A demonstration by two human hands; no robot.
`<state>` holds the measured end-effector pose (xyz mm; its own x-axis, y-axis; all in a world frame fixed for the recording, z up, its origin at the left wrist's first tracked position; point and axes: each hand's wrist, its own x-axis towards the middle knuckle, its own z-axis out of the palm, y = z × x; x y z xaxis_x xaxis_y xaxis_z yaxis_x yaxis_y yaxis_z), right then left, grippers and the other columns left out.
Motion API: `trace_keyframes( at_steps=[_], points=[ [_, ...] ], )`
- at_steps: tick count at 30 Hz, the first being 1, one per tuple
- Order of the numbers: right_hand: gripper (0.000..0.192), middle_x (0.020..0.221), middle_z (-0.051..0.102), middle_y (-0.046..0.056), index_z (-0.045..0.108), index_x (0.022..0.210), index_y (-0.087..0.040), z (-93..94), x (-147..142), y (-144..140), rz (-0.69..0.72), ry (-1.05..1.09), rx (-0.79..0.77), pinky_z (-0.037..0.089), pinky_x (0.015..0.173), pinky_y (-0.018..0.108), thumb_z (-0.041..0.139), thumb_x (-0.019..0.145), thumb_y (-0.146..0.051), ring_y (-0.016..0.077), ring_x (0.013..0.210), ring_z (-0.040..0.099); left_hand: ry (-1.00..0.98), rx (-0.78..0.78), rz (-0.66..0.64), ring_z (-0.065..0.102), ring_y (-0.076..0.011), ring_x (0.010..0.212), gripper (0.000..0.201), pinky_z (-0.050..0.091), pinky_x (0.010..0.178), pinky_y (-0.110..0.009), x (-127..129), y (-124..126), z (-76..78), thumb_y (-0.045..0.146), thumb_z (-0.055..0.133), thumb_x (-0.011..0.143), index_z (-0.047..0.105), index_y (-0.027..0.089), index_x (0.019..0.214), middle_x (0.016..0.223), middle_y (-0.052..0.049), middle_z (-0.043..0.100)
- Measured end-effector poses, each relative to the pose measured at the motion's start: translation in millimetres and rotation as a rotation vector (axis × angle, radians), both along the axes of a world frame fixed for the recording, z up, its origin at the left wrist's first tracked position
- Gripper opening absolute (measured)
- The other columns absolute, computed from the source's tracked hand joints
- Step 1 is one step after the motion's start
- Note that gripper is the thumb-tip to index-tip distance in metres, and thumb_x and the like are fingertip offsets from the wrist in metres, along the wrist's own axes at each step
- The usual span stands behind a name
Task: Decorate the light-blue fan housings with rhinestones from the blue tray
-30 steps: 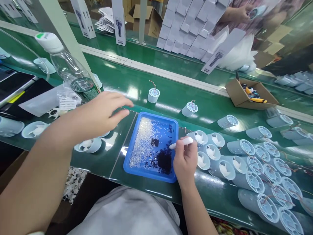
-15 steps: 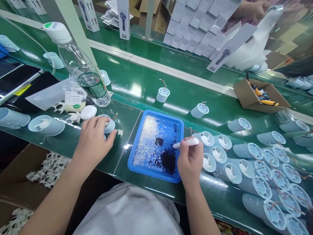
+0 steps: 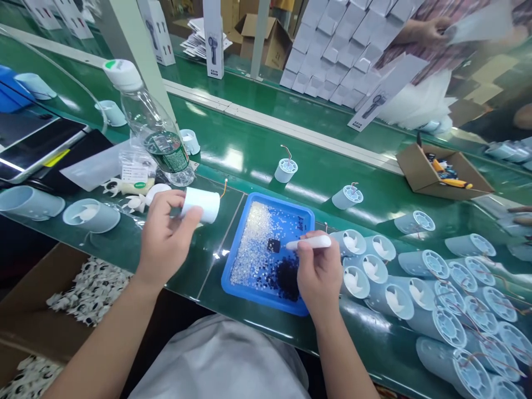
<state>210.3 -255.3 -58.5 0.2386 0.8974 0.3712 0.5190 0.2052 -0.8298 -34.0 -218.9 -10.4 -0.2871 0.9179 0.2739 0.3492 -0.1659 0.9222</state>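
Observation:
My left hand (image 3: pixel 166 235) is closed around a pale blue fan motor housing (image 3: pixel 203 205), which lies on its side just above the bench; a short orange wire sticks out of its far end. A white pen-shaped tool (image 3: pixel 313 242) is gripped in my right hand (image 3: pixel 320 277), its thin tip pointing left over the blue tray (image 3: pixel 226 280). Inside that tray, clear little rings (image 3: pixel 253 238) cover the left side and a heap of black ones (image 3: pixel 287 277) lies at lower right. Near the tool's tip sits a small black square (image 3: pixel 273 245).
Many pale blue housings (image 3: pixel 449 327) crowd the right side, several with white fan blades. Behind the tray stand two wired housings (image 3: pixel 286 170). A water bottle (image 3: pixel 166 149) rises at left. Across the bench are a cardboard box (image 3: pixel 449 172) and another person's hand (image 3: pixel 432 33).
My left hand has lifted the housing off the bench and tipped it sideways. My right hand has brought the pen-shaped tool's tip left, toward the black square.

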Motion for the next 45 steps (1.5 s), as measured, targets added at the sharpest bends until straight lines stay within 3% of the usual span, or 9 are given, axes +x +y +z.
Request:
trace_keyframes(
  at_steps=[2,4,8,12,18,21,32,39,45],
  points=[
    [0.009,0.079,0.058,0.0,0.053,0.091,-0.022,4.1,-5,3,0.076,-0.044,-0.06,0.046,0.066,0.03,0.053,0.091,-0.031,0.0156,0.07,0.057,-0.397,-0.084,-0.056,0.059,-0.0208,0.096,0.016,0.05,0.079,-0.033,7,-1,9.8,0.034,0.065,0.08,0.054,0.022,0.085,0.098,-0.005,0.061],
    [0.009,0.077,0.058,-0.001,0.053,0.09,-0.022,10.5,-11,2,0.129,-0.004,-0.113,0.046,0.063,0.029,0.053,0.091,-0.031,0.0146,0.067,0.058,-0.672,-0.139,-0.112,0.062,-0.0192,0.09,0.018,0.053,0.075,-0.032,15,-1,16.5,0.032,0.066,0.08,0.055,0.021,0.086,0.094,-0.004,0.063],
    [0.01,0.087,0.058,0.0,0.052,0.097,-0.023,26.8,-22,-7,0.044,0.28,0.041,0.051,0.061,0.027,0.054,0.092,-0.031,0.0119,0.065,0.062,-0.87,-0.202,-0.157,0.064,-0.0172,0.086,0.017,0.055,0.076,-0.032,32,-1,17.2,0.027,0.069,0.079,0.058,0.017,0.087,0.092,-0.004,0.066],
    [0.009,0.085,0.058,-0.001,0.053,0.096,-0.023,26.0,-20,-11,-0.002,0.294,0.135,0.051,0.059,0.026,0.055,0.091,-0.03,0.0117,0.066,0.061,-0.89,-0.288,-0.221,0.065,-0.0154,0.084,0.02,0.055,0.076,-0.03,43,-5,12.3,0.031,0.066,0.082,0.062,0.015,0.093,0.093,-0.006,0.067],
    [0.011,0.08,0.059,0.0,0.053,0.094,-0.022,-5.2,-6,-6,0.13,0.137,-0.058,0.048,0.062,0.029,0.053,0.093,-0.033,0.0139,0.067,0.058,-0.892,-0.347,-0.246,0.064,-0.0134,0.081,0.016,0.055,0.074,-0.026,39,-8,7.9,0.029,0.067,0.082,0.065,0.015,0.089,0.087,-0.003,0.067],
    [0.013,0.081,0.059,0.001,0.052,0.095,-0.022,-11.9,-6,-6,0.141,0.11,-0.089,0.047,0.064,0.03,0.052,0.093,-0.035,0.0146,0.069,0.057,-0.882,-0.34,-0.236,0.064,-0.0134,0.083,0.016,0.055,0.073,-0.025,33,-9,4.6,0.03,0.067,0.082,0.065,0.016,0.088,0.088,-0.003,0.067],
    [0.013,0.079,0.059,0.001,0.051,0.094,-0.022,-10.9,-5,-6,0.141,0.054,-0.093,0.047,0.063,0.03,0.051,0.093,-0.035,0.0159,0.066,0.058,-0.846,-0.359,-0.203,0.062,-0.013,0.083,0.015,0.053,0.071,-0.024,24,-14,1.1,0.031,0.068,0.081,0.065,0.017,0.087,0.087,-0.002,0.066],
    [0.01,0.079,0.061,0.001,0.053,0.089,-0.022,-2.5,-1,-7,0.129,-0.208,-0.02,0.047,0.064,0.028,0.053,0.091,-0.032,0.0164,0.069,0.059,-0.885,-0.359,-0.197,0.063,-0.0154,0.082,0.017,0.053,0.074,-0.028,25,-16,-1.1,0.032,0.068,0.08,0.064,0.016,0.085,0.081,-0.002,0.065],
    [0.009,0.082,0.062,0.003,0.054,0.094,-0.021,-0.2,-1,0,0.07,-0.151,0.054,0.049,0.068,0.032,0.053,0.091,-0.03,0.0181,0.074,0.061,-0.903,-0.354,-0.212,0.064,-0.0158,0.08,0.018,0.053,0.074,-0.029,28,-16,-1.0,0.033,0.069,0.079,0.063,0.016,0.084,0.082,-0.003,0.067]
  ],
)
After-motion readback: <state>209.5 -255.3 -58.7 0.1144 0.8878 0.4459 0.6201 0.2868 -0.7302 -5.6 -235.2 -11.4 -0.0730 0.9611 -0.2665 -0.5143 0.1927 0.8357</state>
